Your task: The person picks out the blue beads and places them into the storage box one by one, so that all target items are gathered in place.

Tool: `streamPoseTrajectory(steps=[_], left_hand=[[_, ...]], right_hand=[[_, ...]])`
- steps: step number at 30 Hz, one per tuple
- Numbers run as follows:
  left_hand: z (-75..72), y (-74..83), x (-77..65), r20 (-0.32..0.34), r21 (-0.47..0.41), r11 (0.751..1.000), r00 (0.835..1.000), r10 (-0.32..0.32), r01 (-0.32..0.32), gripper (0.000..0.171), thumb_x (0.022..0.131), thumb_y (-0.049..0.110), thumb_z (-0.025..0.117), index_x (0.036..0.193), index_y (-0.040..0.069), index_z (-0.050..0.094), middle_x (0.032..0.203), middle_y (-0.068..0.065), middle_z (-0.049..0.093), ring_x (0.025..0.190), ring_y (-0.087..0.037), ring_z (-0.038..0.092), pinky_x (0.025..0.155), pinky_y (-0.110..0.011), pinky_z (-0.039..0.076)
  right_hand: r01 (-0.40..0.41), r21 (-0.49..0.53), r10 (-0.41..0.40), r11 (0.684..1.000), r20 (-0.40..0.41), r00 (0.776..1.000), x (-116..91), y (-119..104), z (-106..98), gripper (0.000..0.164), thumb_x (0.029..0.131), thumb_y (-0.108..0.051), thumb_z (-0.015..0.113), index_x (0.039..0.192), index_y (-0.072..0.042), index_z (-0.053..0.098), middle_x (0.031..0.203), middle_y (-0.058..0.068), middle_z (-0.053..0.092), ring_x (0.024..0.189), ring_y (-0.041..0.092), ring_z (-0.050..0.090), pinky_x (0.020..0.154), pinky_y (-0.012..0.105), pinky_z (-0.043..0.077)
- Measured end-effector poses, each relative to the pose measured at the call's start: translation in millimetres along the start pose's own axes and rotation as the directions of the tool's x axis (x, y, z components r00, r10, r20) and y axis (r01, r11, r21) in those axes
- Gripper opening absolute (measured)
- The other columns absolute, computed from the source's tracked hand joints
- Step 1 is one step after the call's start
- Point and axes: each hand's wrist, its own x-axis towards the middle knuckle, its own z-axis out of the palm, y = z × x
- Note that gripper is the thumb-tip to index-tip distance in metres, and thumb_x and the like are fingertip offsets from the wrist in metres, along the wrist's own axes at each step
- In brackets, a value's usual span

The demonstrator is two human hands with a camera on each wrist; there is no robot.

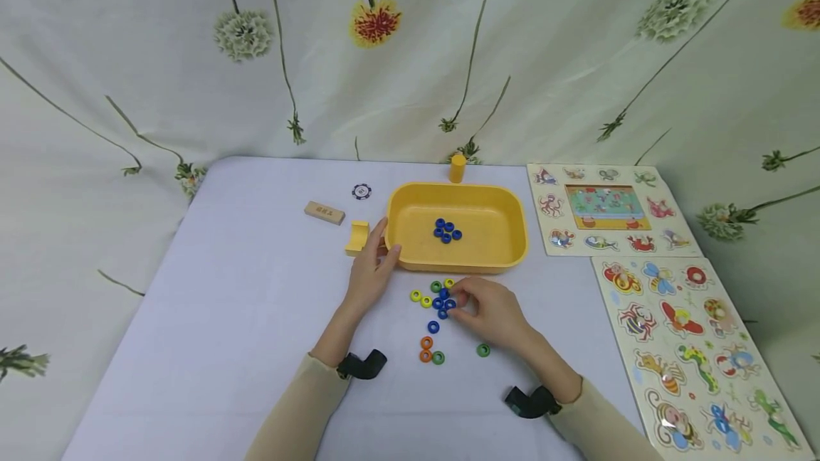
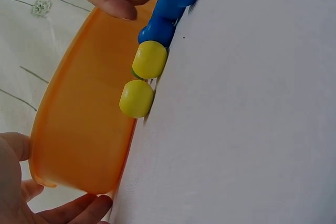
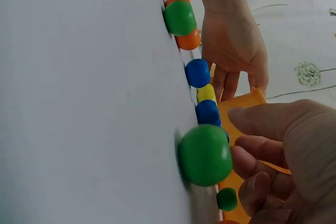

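A yellow plastic basin (image 1: 455, 267) stands on the table with several blue beads (image 1: 446, 237) inside. My left hand (image 1: 370, 269) holds its near left corner, thumb at the front and fingers along the left side. My right hand (image 1: 490, 311) hovers beside a cluster of blue beads (image 1: 438, 303) before the basin. Its thumb (image 3: 262, 116) and index finger stand apart around the cluster's right edge; no bead shows between them in the right wrist view. Yellow beads (image 2: 137, 99), orange beads (image 1: 426, 342) and green beads (image 3: 205, 156) lie loose nearby.
Left of the basin are a yellow curved block (image 1: 356, 239), a wooden block (image 1: 324, 213) and a poker chip (image 1: 361, 191). A yellow cylinder (image 1: 457, 168) stands behind it. Two picture boards, a sea one (image 1: 557, 188) and an insect one (image 1: 666, 326), lie at the right.
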Motion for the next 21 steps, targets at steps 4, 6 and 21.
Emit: streamPoseTrajectory(steps=[4,6,21], left_hand=[[-0.3,0.2,-0.1,-0.002,0.000,1.000,1.000,0.003,-0.003,0.057,0.090,0.035,0.048,0.140,0.027,0.023,0.117,-0.012,0.054,0.098,-0.021,0.054,0.079,-0.039,0.046],[-0.3,0.2,-0.1,-0.005,0.005,1.000,1.000,0.002,-0.002,0.057,0.090,0.035,0.048,0.140,0.027,0.023,0.117,-0.012,0.054,0.097,-0.020,0.054,0.079,-0.039,0.046],[1.9,-0.9,-0.6,-0.008,0.014,1.000,1.000,0.013,-0.013,0.057,0.090,0.038,0.047,0.140,0.028,0.023,0.118,-0.009,0.053,0.097,-0.019,0.053,0.079,-0.038,0.046]], right_hand=[[-0.029,-0.035,0.030,0.999,0.033,0.999,0.6,5.0,8.0,0.024,0.073,-0.031,0.071,0.093,-0.020,0.064,0.071,-0.013,0.054,0.060,0.003,0.042,0.054,0.018,0.035],[-0.034,-0.046,0.036,0.998,0.038,0.999,1.1,6.4,11.2,0.022,0.073,-0.030,0.070,0.091,-0.020,0.065,0.070,-0.013,0.053,0.060,0.003,0.043,0.054,0.019,0.035],[0.049,0.015,-0.046,0.999,-0.163,0.985,30.0,0.2,-37.5,0.017,0.075,-0.022,0.069,0.091,-0.017,0.062,0.075,-0.007,0.057,0.055,0.007,0.040,0.049,0.021,0.034]])
